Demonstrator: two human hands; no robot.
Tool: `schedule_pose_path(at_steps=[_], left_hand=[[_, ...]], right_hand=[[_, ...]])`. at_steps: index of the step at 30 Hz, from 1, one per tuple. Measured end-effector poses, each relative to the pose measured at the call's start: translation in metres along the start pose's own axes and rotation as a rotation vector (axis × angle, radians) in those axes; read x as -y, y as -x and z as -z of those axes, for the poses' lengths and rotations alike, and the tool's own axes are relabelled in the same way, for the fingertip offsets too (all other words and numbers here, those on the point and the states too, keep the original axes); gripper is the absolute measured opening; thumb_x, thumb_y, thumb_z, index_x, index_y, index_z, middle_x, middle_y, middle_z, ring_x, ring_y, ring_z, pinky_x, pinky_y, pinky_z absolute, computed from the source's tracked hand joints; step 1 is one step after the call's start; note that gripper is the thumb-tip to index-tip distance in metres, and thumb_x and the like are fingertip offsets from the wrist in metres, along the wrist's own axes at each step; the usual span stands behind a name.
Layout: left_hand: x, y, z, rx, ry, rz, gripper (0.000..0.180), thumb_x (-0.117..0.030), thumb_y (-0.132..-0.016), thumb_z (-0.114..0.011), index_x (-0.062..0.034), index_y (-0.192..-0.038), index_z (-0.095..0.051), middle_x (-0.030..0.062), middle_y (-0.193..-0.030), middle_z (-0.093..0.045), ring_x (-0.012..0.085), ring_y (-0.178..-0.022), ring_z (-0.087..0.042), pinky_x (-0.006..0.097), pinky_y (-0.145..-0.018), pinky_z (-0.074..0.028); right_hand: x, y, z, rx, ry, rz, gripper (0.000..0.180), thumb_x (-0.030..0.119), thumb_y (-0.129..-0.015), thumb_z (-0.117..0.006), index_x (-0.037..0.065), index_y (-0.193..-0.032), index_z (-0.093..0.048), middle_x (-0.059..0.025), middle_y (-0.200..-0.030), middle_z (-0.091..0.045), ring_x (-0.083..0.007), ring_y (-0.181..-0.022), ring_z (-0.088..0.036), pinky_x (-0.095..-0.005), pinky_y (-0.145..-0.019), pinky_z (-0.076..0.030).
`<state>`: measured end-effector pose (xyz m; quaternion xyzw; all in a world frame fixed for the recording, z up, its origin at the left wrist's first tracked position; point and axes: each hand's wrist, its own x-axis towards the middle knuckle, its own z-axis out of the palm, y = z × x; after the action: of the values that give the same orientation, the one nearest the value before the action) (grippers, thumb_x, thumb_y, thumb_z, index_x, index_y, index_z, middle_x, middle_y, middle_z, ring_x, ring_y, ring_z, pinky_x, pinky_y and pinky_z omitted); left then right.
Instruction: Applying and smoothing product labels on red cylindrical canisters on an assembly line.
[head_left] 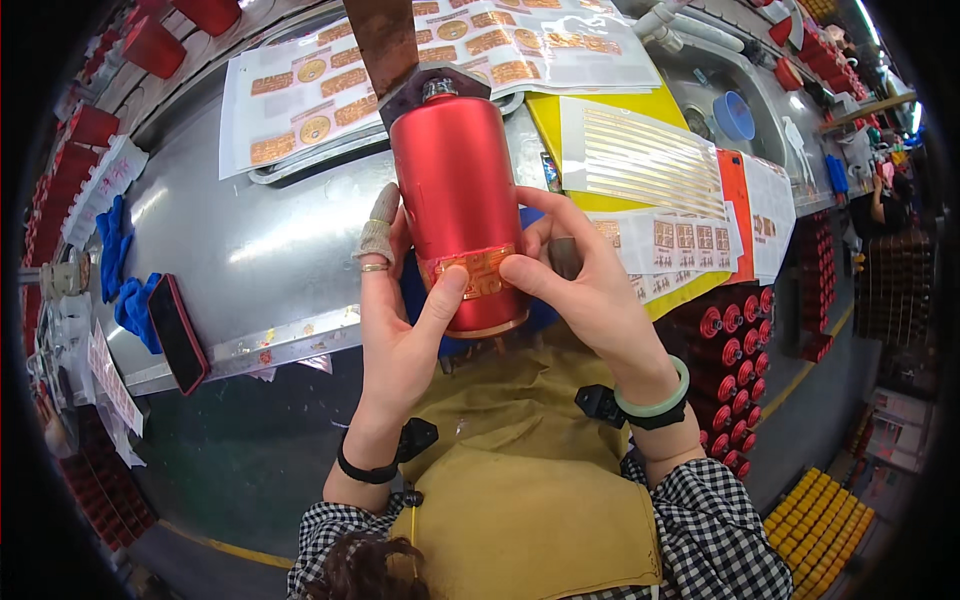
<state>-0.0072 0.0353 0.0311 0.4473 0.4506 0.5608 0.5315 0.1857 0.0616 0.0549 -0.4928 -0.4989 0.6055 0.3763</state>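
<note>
A red metallic bottle (452, 175) is held between my two hands over the near edge of the metal table, its neck pointing away from me. Around its lower end runs a gold patterned decal (482, 272). My left hand (398, 285) grips the bottle's left side, thumb pressed on the decal; one finger wears a fabric finger cot (379, 222). From the right, my right hand (580, 265) holds the bottle with its thumb on the decal's right end. Fingers behind the bottle are hidden. A dark angled metal bracket (392, 60) stands just beyond the neck.
Gold decal sheets (330, 90) lie on a tray at the back. More sheets (645, 160) rest on a yellow mat (550, 115) at right, near a sink (770, 85) with a blue bowl (733, 117). A phone (178, 333) and blue gloves (133, 312) lie left; racked red bottles (735, 360) stand right.
</note>
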Motion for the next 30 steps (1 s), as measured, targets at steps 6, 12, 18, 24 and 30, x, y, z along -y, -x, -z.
schedule_pose_path(at_steps=[6,12,18,24,30], left_hand=[[-0.004,0.000,0.002,0.054,0.167,0.020,0.065,-0.018,-0.111,-0.049,0.0055,-0.164,-0.018,0.0244,-0.165,-0.035,0.0286,-0.152,-0.037,0.042,-0.124,-0.030],[-0.013,0.009,0.004,-0.006,0.186,-0.007,0.060,-0.012,-0.111,-0.048,0.0083,-0.161,-0.025,0.0237,-0.166,-0.035,0.0281,-0.151,-0.039,0.041,-0.123,-0.032],[-0.020,0.002,0.005,0.011,0.162,0.003,0.063,0.003,-0.100,-0.061,0.0102,-0.156,-0.035,0.0230,-0.160,-0.042,0.0283,-0.148,-0.042,0.044,-0.123,-0.034],[-0.022,-0.003,0.005,0.047,0.063,0.022,0.075,0.002,-0.096,-0.067,0.0093,-0.159,-0.027,0.0218,-0.161,-0.038,0.0285,-0.151,-0.039,0.045,-0.123,-0.035],[-0.029,-0.006,0.009,0.021,0.226,0.176,0.080,0.000,-0.096,-0.069,0.0084,-0.161,-0.024,0.0222,-0.164,-0.036,0.0293,-0.151,-0.039,0.045,-0.123,-0.035]], right_hand=[[0.018,0.009,0.005,-0.120,-0.070,0.131,0.047,0.006,-0.105,-0.060,-0.002,-0.148,-0.043,-0.0047,-0.118,-0.057,-0.0095,-0.110,-0.054,-0.0254,-0.096,-0.045],[0.008,0.015,0.009,-0.182,0.073,0.102,0.025,0.002,-0.102,-0.062,-0.002,-0.127,-0.064,-0.0049,-0.113,-0.065,-0.0100,-0.102,-0.060,-0.0258,-0.088,-0.053],[0.006,0.016,0.021,-0.122,0.011,0.167,0.033,-0.001,-0.105,-0.051,-0.005,-0.135,-0.062,-0.0041,-0.123,-0.067,-0.0085,-0.111,-0.059,-0.0241,-0.099,-0.046],[0.005,0.014,0.013,-0.072,0.026,-0.002,0.026,0.023,-0.105,-0.067,0.001,-0.119,-0.066,0.0040,-0.096,-0.054,-0.0043,-0.086,-0.047,-0.0195,-0.078,-0.039],[-0.001,0.011,0.004,-0.091,0.051,0.046,0.029,0.025,-0.101,-0.074,0.004,-0.116,-0.063,0.0064,-0.090,-0.044,-0.0042,-0.082,-0.040,-0.0201,-0.074,-0.036]])
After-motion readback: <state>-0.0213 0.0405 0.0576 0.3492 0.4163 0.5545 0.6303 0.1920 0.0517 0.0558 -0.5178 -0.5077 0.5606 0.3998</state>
